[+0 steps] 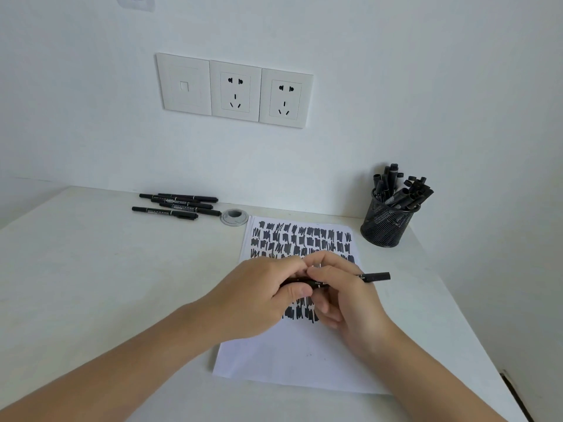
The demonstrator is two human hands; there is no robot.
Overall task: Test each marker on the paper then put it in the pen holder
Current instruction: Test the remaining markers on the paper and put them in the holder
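Head view: both hands meet over the paper (304, 354), which lies flat on the white desk (106, 269). The left hand (262, 296) and right hand (344, 300) grip one black marker (376, 277), held roughly level. The left fingers (297, 290) are curled and clamped on its left end, which they hide (whether a cap sits there cannot be told). The right fingers (329, 271) are wrapped round the barrel just beside them, thumb and knuckles touching those of the left hand. The marker's other end juts out to the right of the right fingers, clear of the sheet's surface.

Rows of black scribbles (301, 239) fill the paper beyond the fingers and continue beneath them; the sheet nearer the wrists is unmarked. Beyond and right of the fingers, well apart, stands the black mesh pen holder (387, 226), crowded with upright markers (402, 190). Beyond and left of the fingers, several loose markers (176, 205) lie side by side near a round cable grommet (234, 216). Three wall plates (234, 89) are mounted above.
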